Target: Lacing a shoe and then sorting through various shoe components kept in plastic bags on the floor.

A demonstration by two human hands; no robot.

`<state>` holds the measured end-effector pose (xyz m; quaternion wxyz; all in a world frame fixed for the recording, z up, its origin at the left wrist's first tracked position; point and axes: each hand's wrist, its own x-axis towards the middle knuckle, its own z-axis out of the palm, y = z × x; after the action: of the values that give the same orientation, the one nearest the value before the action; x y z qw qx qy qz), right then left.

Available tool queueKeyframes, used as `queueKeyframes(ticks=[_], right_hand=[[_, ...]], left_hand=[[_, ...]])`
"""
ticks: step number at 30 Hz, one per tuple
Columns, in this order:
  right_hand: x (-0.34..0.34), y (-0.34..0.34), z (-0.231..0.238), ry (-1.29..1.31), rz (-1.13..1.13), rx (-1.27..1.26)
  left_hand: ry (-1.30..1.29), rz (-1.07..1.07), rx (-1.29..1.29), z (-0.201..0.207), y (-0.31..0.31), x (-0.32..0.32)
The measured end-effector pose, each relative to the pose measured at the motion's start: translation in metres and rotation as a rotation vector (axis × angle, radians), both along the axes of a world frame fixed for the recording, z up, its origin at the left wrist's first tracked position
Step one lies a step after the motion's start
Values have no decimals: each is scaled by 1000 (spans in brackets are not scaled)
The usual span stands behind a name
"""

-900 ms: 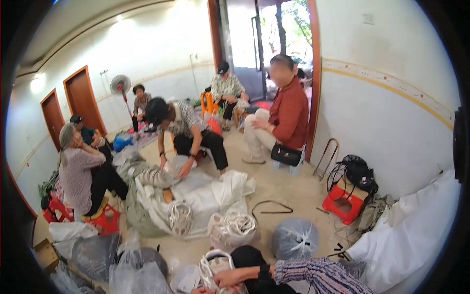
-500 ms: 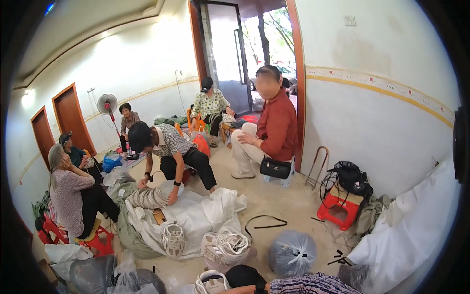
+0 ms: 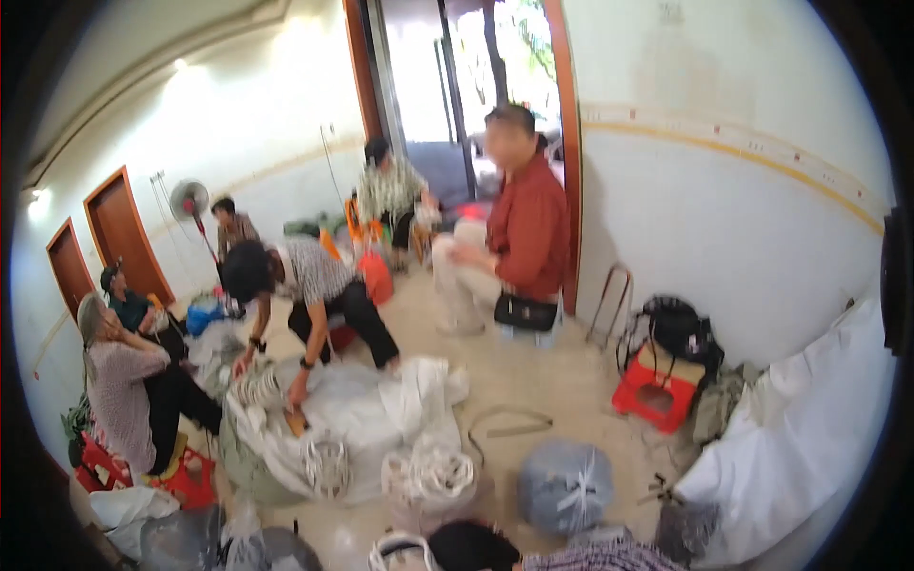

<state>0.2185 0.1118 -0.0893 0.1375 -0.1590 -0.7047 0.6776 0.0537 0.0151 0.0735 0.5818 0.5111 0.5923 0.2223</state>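
Note:
Neither of my hands can be made out. At the lower edge, a striped patterned cloth (image 3: 614, 554) lies beside a rounded black thing (image 3: 474, 545); whose they are I cannot tell. Just left of the black thing, a pale shoe upper (image 3: 400, 552) is cut off by the edge. Beyond it stands a bundle of beige and white shoe uppers (image 3: 430, 481), with another pale shoe upper (image 3: 327, 468) on a white sheet (image 3: 367, 428). A tied bluish plastic bag (image 3: 564, 487) sits to the right. The picture is blurred.
A bending co-worker (image 3: 305, 285) reaches to stacked pale pieces (image 3: 257, 388). A person in red (image 3: 528, 228) sits by the doorway; several others sit farther left. A red stool (image 3: 655, 395) bears a black bag (image 3: 674, 328). White sheeting (image 3: 790, 438) lines the right; a dark strap (image 3: 509, 423) lies on the floor.
The whole view has shifted, so most things sit farther left and higher. The bending co-worker's hand has moved nearer the stacked pieces. A bare strip of arm at the lower edge no longer shows.

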Motion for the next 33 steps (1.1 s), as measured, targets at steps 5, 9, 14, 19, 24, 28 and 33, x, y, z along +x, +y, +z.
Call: queueKeyframes(ticks=[5,9,14,19,24,28,33], right_hand=[[-10,-79,122,-152,-408,590],[1,-57,112,-316,-404,587],[11,-50,133,-353,-219,-243],[4,-38,140,-446,-37,-334],[-5,-26,136,-472,61,-562],[-5,-42,134,-516,-110,-194],[20,-71,143,-653,-550,771]], left_hand=[[-177,62,5,6,-24,2],[-179,162,57,-36,-14,1],[-110,187,86,-48,-23,-3],[-208,288,135,-43,-31,0],[-201,345,160,-37,-29,0],[-268,378,42,-41,-23,0],[-258,338,-31,-45,-9,-1]])
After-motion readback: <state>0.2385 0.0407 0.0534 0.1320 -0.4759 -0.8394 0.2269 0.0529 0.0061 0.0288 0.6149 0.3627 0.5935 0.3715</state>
